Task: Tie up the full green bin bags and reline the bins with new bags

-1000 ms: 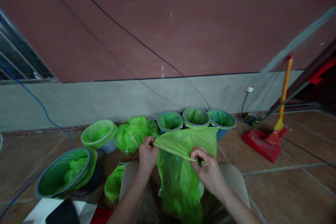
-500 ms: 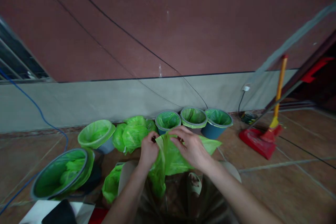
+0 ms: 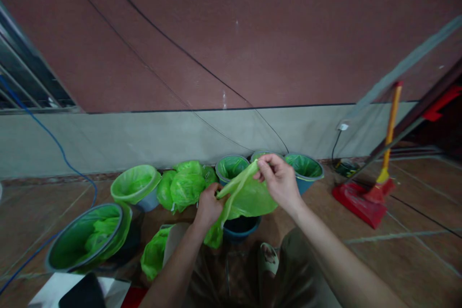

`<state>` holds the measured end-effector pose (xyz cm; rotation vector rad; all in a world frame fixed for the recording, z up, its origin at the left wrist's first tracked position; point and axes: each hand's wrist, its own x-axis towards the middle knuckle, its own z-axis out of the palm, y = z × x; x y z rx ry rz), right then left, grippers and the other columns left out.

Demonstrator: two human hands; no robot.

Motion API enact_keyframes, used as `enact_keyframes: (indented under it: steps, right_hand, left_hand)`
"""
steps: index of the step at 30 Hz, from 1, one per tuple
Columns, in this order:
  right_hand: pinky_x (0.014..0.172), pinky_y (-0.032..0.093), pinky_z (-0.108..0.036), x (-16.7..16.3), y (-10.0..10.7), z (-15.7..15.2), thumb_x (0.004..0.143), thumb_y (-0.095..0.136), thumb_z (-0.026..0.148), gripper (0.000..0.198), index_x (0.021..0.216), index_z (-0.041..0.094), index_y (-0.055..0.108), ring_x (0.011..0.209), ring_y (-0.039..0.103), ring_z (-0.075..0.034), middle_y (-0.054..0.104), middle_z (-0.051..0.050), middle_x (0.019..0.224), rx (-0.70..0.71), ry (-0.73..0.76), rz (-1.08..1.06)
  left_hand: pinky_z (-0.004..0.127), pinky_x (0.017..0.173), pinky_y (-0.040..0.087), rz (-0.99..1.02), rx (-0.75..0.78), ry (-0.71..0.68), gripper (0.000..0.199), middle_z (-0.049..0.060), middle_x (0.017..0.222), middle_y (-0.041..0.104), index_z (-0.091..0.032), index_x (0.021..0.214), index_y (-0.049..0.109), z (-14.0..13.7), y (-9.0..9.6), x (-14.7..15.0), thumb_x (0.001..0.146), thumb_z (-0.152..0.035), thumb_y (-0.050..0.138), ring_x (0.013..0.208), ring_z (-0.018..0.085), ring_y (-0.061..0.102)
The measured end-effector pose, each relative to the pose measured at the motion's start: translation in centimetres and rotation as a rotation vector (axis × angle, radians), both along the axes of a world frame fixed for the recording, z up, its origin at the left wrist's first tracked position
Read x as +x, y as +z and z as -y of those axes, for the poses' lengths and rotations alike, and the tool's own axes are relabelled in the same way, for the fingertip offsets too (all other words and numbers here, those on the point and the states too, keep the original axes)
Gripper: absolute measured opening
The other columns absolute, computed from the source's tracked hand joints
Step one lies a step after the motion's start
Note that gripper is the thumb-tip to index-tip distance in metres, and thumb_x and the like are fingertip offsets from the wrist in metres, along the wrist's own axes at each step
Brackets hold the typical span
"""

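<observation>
A thin green plastic bag (image 3: pixel 249 197) is stretched between my two hands. My left hand (image 3: pixel 210 204) is closed on its left edge, and my right hand (image 3: pixel 279 178) pinches its upper edge between thumb and fingers. The bag's lower left part hangs down loose. Below it, between my feet, stands a dark blue bucket (image 3: pixel 241 237), partly hidden by the bag. Beyond my hands, a bin (image 3: pixel 232 167) and a blue bin (image 3: pixel 305 167), both lined with green bags, stand by the wall. Another lined bin (image 3: pixel 257 155) between them is mostly covered by my right hand.
At left are a bag-lined bin (image 3: pixel 135 184), a larger lined bin (image 3: pixel 86 238) and bundled green bags (image 3: pixel 187 185). Another green bag (image 3: pixel 155 252) lies near my left knee. A red dustpan (image 3: pixel 361 202) with a yellow-handled brush (image 3: pixel 390 130) stands right. A blue cable (image 3: pixel 61 163) runs left.
My right hand has lifted and moved right, drawing the bag's edge taut to the upper right. The dark bucket below has come into view. My left hand keeps its hold.
</observation>
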<state>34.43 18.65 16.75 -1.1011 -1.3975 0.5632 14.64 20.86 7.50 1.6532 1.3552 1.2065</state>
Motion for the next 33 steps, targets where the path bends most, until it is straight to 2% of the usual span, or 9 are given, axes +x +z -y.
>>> enact_keyframes:
  steps: [5,9,11,14,17,21,27,30,33]
  right_hand:
    - [0.055,0.053,-0.023,6.1,0.5,-2.4,0.078,0.069,0.049,0.034,0.082,0.018,0.056,0.055,0.063,-0.011,0.061,0.005,0.061,0.132,-0.201,-0.369]
    - [0.051,0.052,-0.02,10.8,0.0,-3.5,0.073,0.076,0.043,0.031,0.076,0.019,0.058,0.05,0.06,-0.009,0.059,0.005,0.056,0.169,-0.31,-0.527]
    - [0.049,0.052,-0.018,12.0,-0.6,-3.5,0.071,0.078,0.04,0.028,0.074,0.019,0.059,0.048,0.059,-0.008,0.06,0.005,0.054,0.151,-0.332,-0.575]
    - [0.048,0.052,-0.017,12.2,-2.0,-3.4,0.068,0.08,0.039,0.03,0.072,0.017,0.059,0.047,0.059,-0.008,0.061,0.005,0.053,0.095,-0.325,-0.617]
    - [0.048,0.053,-0.018,11.5,-3.4,-3.1,0.064,0.082,0.039,0.034,0.072,0.016,0.059,0.048,0.062,-0.009,0.062,0.004,0.054,0.026,-0.302,-0.642]
    - [0.047,0.054,-0.018,11.7,-4.6,-3.0,0.06,0.083,0.034,0.032,0.071,0.015,0.06,0.047,0.062,-0.009,0.063,0.004,0.054,-0.002,-0.305,-0.713]
    - [0.044,0.054,-0.018,13.4,-5.8,-2.9,0.062,0.078,0.023,0.021,0.067,0.014,0.059,0.044,0.06,-0.009,0.061,0.003,0.053,-0.021,-0.362,-0.803]
    - [0.044,0.054,-0.019,13.8,-6.6,-2.8,0.064,0.073,0.017,0.015,0.066,0.014,0.059,0.044,0.059,-0.009,0.061,0.002,0.053,-0.038,-0.408,-0.845]
    - [0.043,0.054,-0.019,14.0,-7.4,-2.8,0.064,0.069,0.011,0.011,0.065,0.014,0.058,0.043,0.06,-0.01,0.061,0.003,0.052,-0.05,-0.46,-0.885]
  left_hand:
    - [0.026,0.065,0.039,-0.121,-0.047,0.062,0.012,-0.001,0.066,0.061,-0.02,0.069,0.065,-0.5,-2.0,-3.9,0.063,-0.027,0.072,0.065,0.016,0.053]
    - [0.025,0.061,0.041,-0.198,-0.279,-0.086,0.012,-0.001,0.067,0.064,-0.017,0.073,0.069,-0.8,-2.4,-7.4,0.064,-0.025,0.067,0.064,0.016,0.055]
    - [0.024,0.056,0.042,-0.096,-0.406,-0.115,0.016,0.0,0.068,0.066,-0.016,0.077,0.071,-0.9,-2.3,-8.5,0.063,-0.021,0.065,0.062,0.015,0.057]
    - [0.023,0.054,0.043,0.115,-0.472,-0.047,0.015,0.0,0.066,0.066,-0.016,0.076,0.071,-0.9,-1.9,-8.8,0.062,-0.021,0.071,0.059,0.014,0.058]
    - [0.025,0.061,0.049,0.409,-0.524,-0.013,0.023,0.002,0.071,0.07,-0.015,0.077,0.071,-0.6,-1.4,-7.9,0.058,-0.024,0.08,0.065,0.016,0.063]
    - [0.031,0.077,0.054,0.753,-0.637,-0.069,0.035,0.006,0.093,0.075,-0.015,0.094,0.071,0.5,-1.2,-7.3,0.061,-0.021,0.082,0.084,0.02,0.069]
    - [0.037,0.084,0.055,1.03,-0.743,-0.26,0.033,0.006,0.106,0.074,-0.018,0.108,0.07,2.0,-1.3,-8.3,0.083,-0.039,0.065,0.096,0.023,0.068]
    - [0.036,0.086,0.054,1.089,-0.688,-0.367,0.036,0.007,0.111,0.073,-0.017,0.11,0.07,2.7,-0.9,-8.8,0.082,-0.039,0.065,0.099,0.022,0.068]
    - [0.034,0.089,0.053,1.053,-0.593,-0.423,0.042,0.005,0.117,0.07,-0.02,0.116,0.068,3.5,0.0,-8.9,0.073,-0.023,0.071,0.101,0.021,0.067]
